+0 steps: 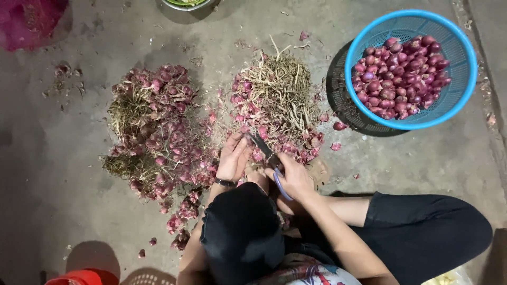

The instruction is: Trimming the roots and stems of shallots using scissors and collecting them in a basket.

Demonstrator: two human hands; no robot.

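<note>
Trimming step: the left hand [234,158] pinches a shallot [246,130] at the edge of the cut-stalk heap [280,100], the right hand [293,177] clasps scissors [265,151] at it — next, presumably, a clean snip clear of fingers — blue basket [459,100] holds trimmed bulbs.
</note>
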